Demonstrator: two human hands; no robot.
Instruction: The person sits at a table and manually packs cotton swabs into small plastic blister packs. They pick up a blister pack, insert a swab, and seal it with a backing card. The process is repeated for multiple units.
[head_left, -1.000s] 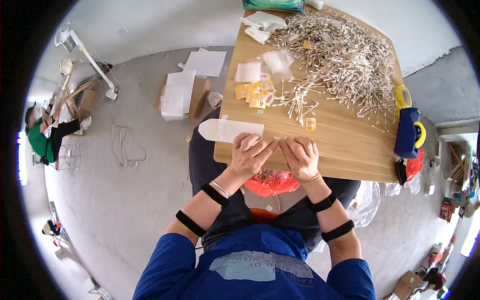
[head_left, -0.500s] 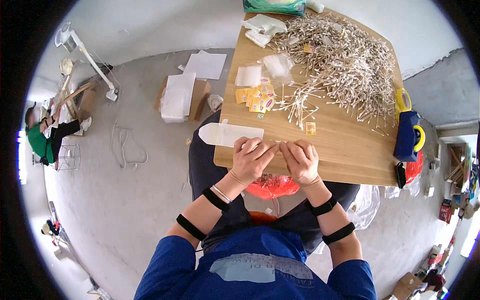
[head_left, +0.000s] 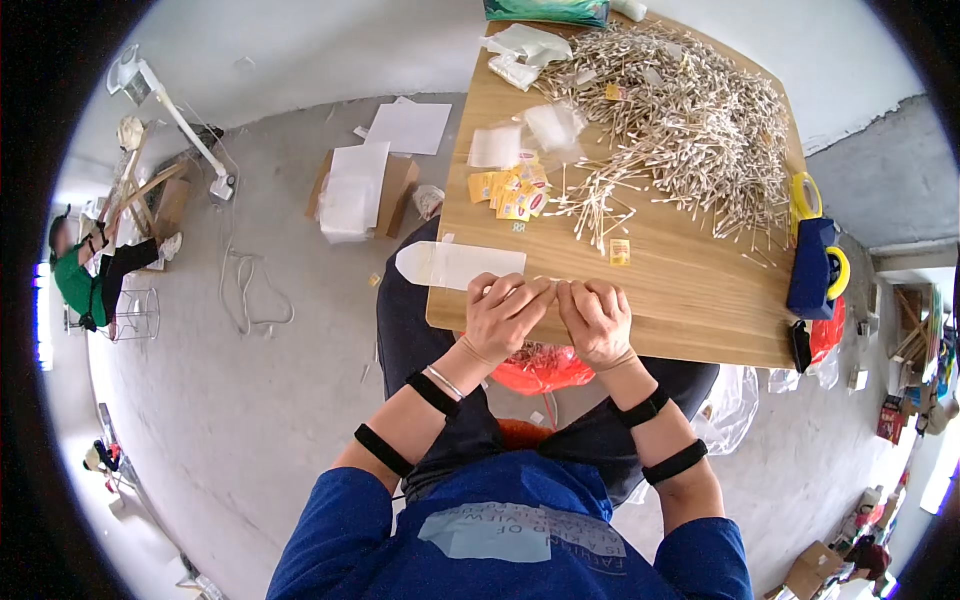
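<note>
Close together at the table's near edge are my left hand [head_left: 508,315] and my right hand [head_left: 597,322], fingers bent and pinched, fingertips almost meeting. Whatever they pinch is mostly covered by the fingers and too small to name. A white flat sleeve with a pointed end [head_left: 455,266] lies beside my left hand, partly over the table's left edge. Beyond the hands, a few loose cotton swabs [head_left: 597,205] spread out from a large pile of cotton swabs [head_left: 690,130]. A single small yellow card [head_left: 620,251] lies just past my right hand.
Several yellow cards [head_left: 510,190] and clear plastic bags [head_left: 553,128] lie on the wooden table [head_left: 700,290] at left. A blue tape dispenser [head_left: 814,268] stands at its right edge. Under the near edge is a red bag [head_left: 540,370]. Another person [head_left: 85,275] sits far left.
Both hands keep their pinched pose at nearly the same place, with only a slight shift of the fingers. Nothing on the table has visibly moved.
</note>
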